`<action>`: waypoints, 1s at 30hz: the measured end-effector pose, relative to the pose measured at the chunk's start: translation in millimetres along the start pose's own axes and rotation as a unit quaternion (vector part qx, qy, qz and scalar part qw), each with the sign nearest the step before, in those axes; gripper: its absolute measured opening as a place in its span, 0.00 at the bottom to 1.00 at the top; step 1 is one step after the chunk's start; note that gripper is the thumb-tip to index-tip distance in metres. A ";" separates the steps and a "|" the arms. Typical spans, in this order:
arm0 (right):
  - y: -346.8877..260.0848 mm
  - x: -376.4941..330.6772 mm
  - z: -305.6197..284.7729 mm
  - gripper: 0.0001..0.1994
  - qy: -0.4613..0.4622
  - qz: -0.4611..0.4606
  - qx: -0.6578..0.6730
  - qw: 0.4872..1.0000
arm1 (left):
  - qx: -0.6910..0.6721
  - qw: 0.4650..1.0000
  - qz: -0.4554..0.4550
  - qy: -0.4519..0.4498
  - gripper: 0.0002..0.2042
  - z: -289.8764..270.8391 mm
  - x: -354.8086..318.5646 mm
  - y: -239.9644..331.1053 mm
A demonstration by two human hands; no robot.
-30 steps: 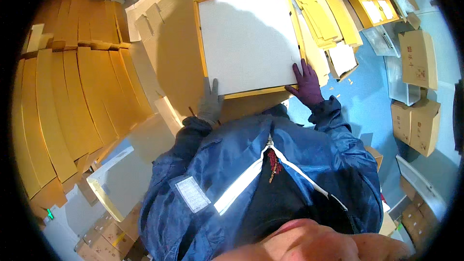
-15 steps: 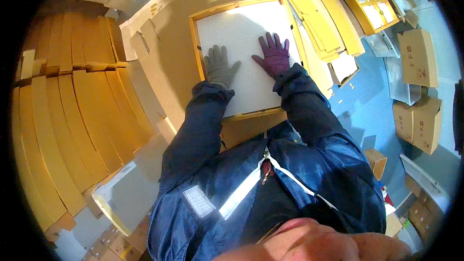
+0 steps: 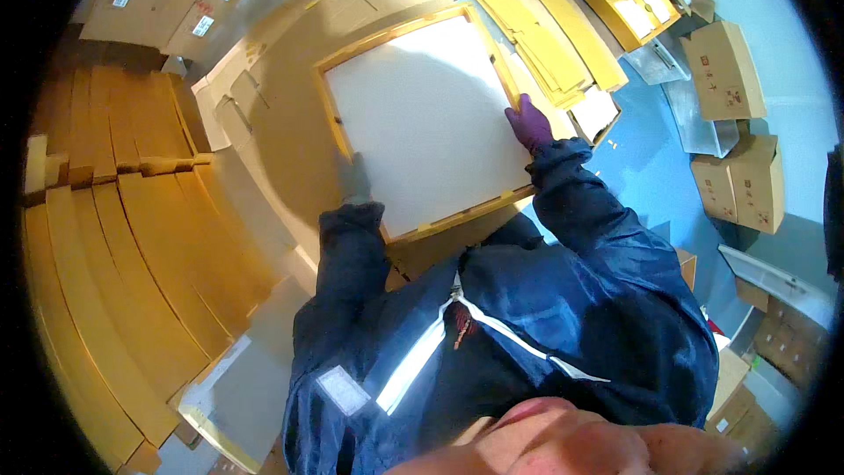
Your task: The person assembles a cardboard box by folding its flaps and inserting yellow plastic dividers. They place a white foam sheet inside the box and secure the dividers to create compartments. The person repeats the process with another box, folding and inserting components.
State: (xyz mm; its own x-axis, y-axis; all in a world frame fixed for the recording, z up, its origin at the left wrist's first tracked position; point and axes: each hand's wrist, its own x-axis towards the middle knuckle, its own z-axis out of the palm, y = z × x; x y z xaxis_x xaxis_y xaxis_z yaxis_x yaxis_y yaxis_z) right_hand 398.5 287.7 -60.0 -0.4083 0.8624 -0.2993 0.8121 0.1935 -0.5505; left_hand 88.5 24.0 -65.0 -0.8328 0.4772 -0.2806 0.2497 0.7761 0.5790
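Observation:
A shallow square cardboard box (image 3: 391,34) with a yellow-brown rim lies in front of me, a flat white sheet (image 3: 422,114) covering its inside. At its left side is my left hand (image 3: 355,179) in a grey glove, slightly blurred, closed on the wall with the fingers partly hard to make out. My right hand (image 3: 530,126), gloved in purple, grips the right side, its thumb toward the rim and its other fingers partly hidden at the outer wall. The box rests over a large sheet of brown cardboard (image 3: 294,97).
Folded brown cardboard (image 3: 149,246) is stacked at the left. Yellow cardboard pieces (image 3: 536,35) lie at the right, beside a yellow divided box (image 3: 629,0) holding white items. Brown cartons (image 3: 723,70) and clear plastic bins (image 3: 699,114) stand farther right on the blue floor (image 3: 646,158).
Both hands, flat on the white sheet before, have moved outward to the box's sides and closed there. The view has shifted, and the box appears lower and farther left.

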 end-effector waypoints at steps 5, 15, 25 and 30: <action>-53.6 62.2 -5.6 0.17 0.015 -0.183 -0.042 0.982 | -0.311 0.916 -0.251 0.008 0.26 13.1 -72.7 -34.6; 49.4 206.8 -134.6 0.33 0.157 -0.133 -0.092 0.974 | 0.118 0.952 -0.063 -0.275 0.25 47.2 -223.5 98.0; 160.7 222.3 -187.4 0.46 0.087 0.003 -0.129 0.988 | 0.274 0.886 0.350 -0.132 0.32 140.3 -201.7 115.4; 155.5 190.6 -229.9 0.48 0.179 -0.075 -0.061 0.979 | 0.247 0.915 0.307 -0.091 0.37 126.4 -208.3 175.5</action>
State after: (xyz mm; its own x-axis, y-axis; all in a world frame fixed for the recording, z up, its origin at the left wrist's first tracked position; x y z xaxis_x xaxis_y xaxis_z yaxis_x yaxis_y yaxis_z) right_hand 542.8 589.7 -23.5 -0.3726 0.9244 0.0816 0.8069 0.3662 -0.4635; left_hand 368.2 112.9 -1.7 -0.3759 0.9113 -0.1684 0.8730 0.4091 0.2656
